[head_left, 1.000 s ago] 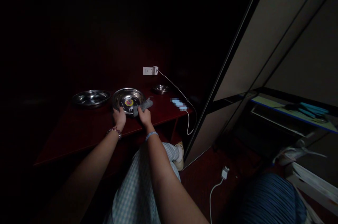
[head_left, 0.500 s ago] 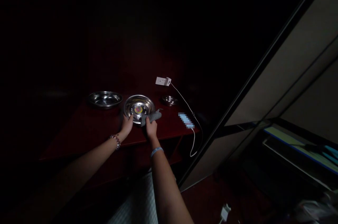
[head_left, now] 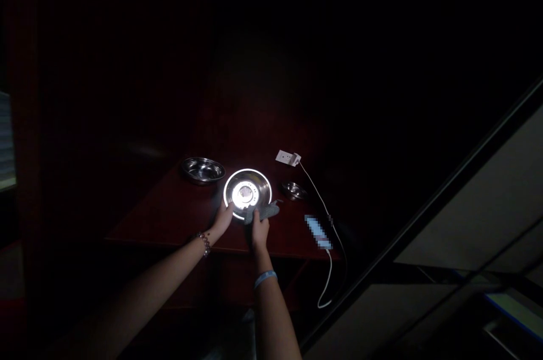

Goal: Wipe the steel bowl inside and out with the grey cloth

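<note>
We grip steel bowl [head_left: 246,194] with left hand [head_left: 222,218] at seven o'clock, right hand [head_left: 260,230] clutching grey cloth [head_left: 268,211] against it, five o'clock; smaller bowl [head_left: 294,190], three o'clock.

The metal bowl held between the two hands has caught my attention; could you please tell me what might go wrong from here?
The metal bowl could slip: the left hand grips its near-left rim, but the gray cloth sits between the right hand and the rim, perhaps loosening that hold.

If swung sideways, it might knock the metal dish to its left or the small bowl to its right.
</note>
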Motion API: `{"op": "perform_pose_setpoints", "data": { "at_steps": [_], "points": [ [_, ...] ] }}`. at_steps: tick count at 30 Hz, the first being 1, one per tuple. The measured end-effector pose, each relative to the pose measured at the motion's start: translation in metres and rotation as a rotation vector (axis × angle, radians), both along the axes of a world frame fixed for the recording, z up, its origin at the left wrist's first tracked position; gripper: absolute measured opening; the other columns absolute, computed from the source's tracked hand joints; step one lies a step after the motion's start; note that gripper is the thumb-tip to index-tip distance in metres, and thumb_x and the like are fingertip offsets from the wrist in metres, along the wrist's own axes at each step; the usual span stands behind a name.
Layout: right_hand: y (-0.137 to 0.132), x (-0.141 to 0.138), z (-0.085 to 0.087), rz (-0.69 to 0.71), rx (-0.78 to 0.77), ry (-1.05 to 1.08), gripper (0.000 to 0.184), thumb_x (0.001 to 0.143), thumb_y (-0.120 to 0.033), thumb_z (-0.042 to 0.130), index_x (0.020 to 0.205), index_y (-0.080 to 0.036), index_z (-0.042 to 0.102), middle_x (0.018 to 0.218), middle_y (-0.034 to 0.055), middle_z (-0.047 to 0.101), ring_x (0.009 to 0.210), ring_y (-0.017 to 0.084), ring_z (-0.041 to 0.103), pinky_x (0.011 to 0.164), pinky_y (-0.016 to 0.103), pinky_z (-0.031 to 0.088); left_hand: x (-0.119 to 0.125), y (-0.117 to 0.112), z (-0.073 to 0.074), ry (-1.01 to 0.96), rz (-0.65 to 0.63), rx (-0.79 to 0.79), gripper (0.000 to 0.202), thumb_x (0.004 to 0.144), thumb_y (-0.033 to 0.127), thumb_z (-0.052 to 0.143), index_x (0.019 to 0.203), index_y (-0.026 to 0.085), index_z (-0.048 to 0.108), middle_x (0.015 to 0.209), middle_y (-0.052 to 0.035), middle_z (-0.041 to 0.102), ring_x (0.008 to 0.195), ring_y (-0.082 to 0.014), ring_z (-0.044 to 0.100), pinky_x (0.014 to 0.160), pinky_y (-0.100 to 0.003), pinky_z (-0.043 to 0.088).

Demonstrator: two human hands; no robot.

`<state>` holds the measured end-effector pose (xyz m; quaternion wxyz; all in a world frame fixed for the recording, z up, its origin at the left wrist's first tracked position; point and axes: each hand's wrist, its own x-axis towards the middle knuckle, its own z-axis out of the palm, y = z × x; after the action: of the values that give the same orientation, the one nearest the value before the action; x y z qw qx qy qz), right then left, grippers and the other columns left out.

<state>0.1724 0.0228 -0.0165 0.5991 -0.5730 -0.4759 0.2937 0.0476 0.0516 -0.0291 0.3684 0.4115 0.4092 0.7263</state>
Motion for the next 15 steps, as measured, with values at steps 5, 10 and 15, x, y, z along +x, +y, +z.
{"op": "perform_pose_setpoints", "data": {
  "at_steps": [5,10,15],
  "points": [
    [-0.004,-0.001,0.001,-0.007,0.025,-0.013,0.041,0.082,-0.043,0.056,0.096,-0.008,0.071,0.099,0.0161,0.074,0.096,0.028,0.069,0.083,0.034,0.052,-0.002,-0.003,0.007,0.002,0.029,-0.053,0.035,0.084,0.023,0.049,0.116,0.012,0.058,0.121,-0.0163,0.064,0.114,-0.0269,0.06,0.104,-0.043,0.04],
    [-0.007,-0.002,0.005,-0.01,-0.002,-0.116,0.033,0.084,-0.038,0.055,0.094,-0.011,0.07,0.1,0.0169,0.073,0.1,0.029,0.069,0.086,0.033,0.051,-0.002,-0.006,0.014,-0.043,0.044,-0.068,0.028,0.08,0.024,0.052,0.105,0.015,0.063,0.106,-0.0113,0.071,0.103,-0.0259,0.064,0.097,-0.041,0.046],
    [-0.008,-0.002,0.003,0.006,-0.028,-0.142,0.032,0.086,-0.037,0.052,0.096,-0.012,0.07,0.103,0.0173,0.073,0.101,0.029,0.069,0.086,0.033,0.051,-0.004,-0.008,0.013,-0.035,0.019,-0.061,0.032,0.08,0.03,0.052,0.102,0.011,0.064,0.102,-0.0145,0.071,0.1,-0.0285,0.066,0.095,-0.043,0.047]
  ]
}}
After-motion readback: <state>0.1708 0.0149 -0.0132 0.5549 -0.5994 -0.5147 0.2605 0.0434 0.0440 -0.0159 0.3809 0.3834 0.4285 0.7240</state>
